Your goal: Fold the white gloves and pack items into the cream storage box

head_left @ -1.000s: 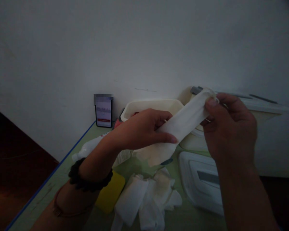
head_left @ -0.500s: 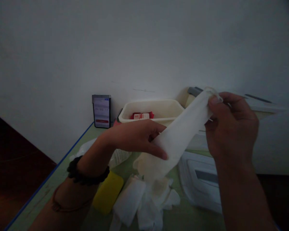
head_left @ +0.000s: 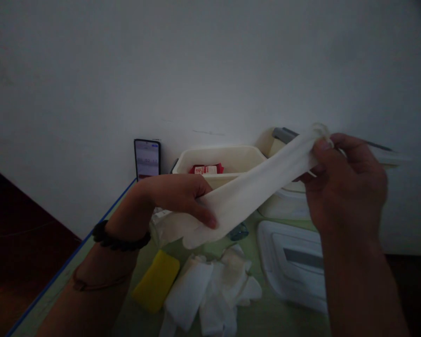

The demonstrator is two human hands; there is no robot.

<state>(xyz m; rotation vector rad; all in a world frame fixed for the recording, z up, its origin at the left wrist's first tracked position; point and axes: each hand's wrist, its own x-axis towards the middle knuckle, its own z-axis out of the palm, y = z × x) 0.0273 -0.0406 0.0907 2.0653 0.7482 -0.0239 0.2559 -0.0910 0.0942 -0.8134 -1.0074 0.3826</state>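
Note:
A thin white rubber glove (head_left: 259, 187) is stretched slantwise between my hands, its cuff at the upper right and its finger end at the lower left. My left hand (head_left: 177, 194) is closed around the glove's palm area, thumb in front and the other fingers mostly hidden behind. My right hand (head_left: 351, 182) pinches the rolled cuff between thumb and fingers. Below the held glove, a crumpled heap of white gloves (head_left: 214, 290) lies on the table beside a yellow sponge (head_left: 156, 281).
A cream bin (head_left: 256, 153) with a red-and-white packet (head_left: 206, 169) inside stands against the wall. A phone (head_left: 147, 158) leans on the wall at the left. A pale lid (head_left: 291, 276) lies at the right on the green table (head_left: 77, 271). A clear bottle is partly hidden behind the glove.
My left hand has moved left and my right hand slightly right, drawing the glove longer and narrower. Its finger end has swung up and left, away from the heap.

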